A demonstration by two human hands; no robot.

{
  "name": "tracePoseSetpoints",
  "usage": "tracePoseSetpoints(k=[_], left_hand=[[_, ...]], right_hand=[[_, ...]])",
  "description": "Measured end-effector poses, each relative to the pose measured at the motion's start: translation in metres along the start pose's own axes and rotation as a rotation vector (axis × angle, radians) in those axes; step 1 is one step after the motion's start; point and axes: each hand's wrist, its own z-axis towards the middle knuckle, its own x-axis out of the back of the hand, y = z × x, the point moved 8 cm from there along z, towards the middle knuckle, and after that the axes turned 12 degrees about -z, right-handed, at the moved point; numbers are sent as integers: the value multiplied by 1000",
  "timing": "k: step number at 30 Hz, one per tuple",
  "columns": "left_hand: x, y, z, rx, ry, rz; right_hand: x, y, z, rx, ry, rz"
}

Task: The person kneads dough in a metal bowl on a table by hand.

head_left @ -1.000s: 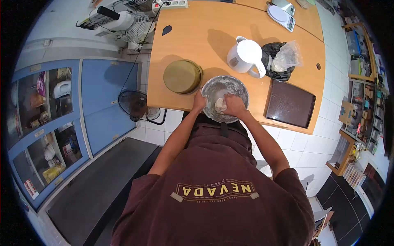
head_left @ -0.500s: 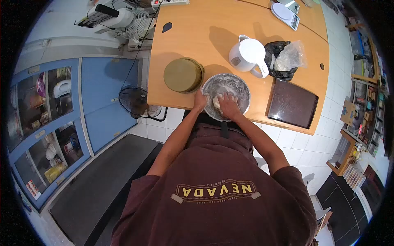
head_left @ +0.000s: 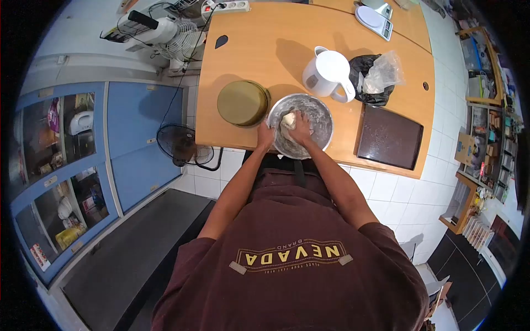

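Note:
A metal bowl point(head_left: 318, 118), its inside smeared with pale flour or batter, stands at the front edge of the wooden table. My left hand point(head_left: 265, 135) grips the bowl's left rim. Inside the bowl my right hand point(head_left: 300, 130) is closed round a pale lump of dough point(head_left: 289, 119), which shows to the left of the fingers. Just left of the bowl sits a round olive-gold tin point(head_left: 240, 103).
Behind the bowl stands a white pitcher point(head_left: 330, 69), with a black plastic bag point(head_left: 361, 67) beside it. A dark tray point(head_left: 390, 138) lies at the table's right front. Farther back is a white scale point(head_left: 374, 21). A black fan point(head_left: 183, 145) stands left of the table point(head_left: 254, 44).
My right hand has shifted to the left and away from me within the bowl, and the dough has moved with it. My left hand has stayed at the rim.

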Motion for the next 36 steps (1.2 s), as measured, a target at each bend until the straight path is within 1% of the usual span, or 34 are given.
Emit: tracePoseSetpoints(k=[3,6,8,9,11,12,13,14,15,16,17,18,20,21,23,26,30,33,36], left_hand=[[3,15,-13,-107,19,-4],[2,25,-17,-176,57,-62],[0,24,-10,-221,106,-53],[0,25,-8,-207,119,-41],[-2,23,-5,-169,143,-23],[-3,21,-4,-199,127,14],[-3,17,-2,-229,113,50],[-7,15,2,-263,104,84],[-2,45,-10,-304,80,20],[-3,46,-8,-301,89,20],[-2,47,-6,-295,102,22],[1,48,-6,-289,115,29],[1,44,2,-177,63,20],[-2,34,6,-120,36,15],[-3,21,12,-164,48,12],[-1,10,12,-182,36,45],[1,21,7,-177,55,30],[1,20,4,-172,58,52],[-1,12,10,-202,59,44]], right_hand=[[8,0,3,-24,66,39],[19,-9,2,8,-89,164],[37,-23,-7,-15,-72,100],[36,-23,-11,-33,-63,68],[42,-28,-17,44,43,22],[47,-33,-23,82,91,-5],[52,-39,-31,120,180,-96],[52,-39,-35,136,163,-97],[62,-48,-40,154,146,-95],[63,-53,-47,172,123,-92],[73,-62,-56,212,222,-87],[73,-64,-62,236,251,-79],[74,-66,-69,280,317,-58],[77,-64,-72,228,329,-15],[81,-57,-80,119,345,71],[89,-32,-87,-17,481,221],[99,-20,-88,-76,576,259],[89,-15,-71,-122,472,169],[98,-37,-58,-92,263,-196]])
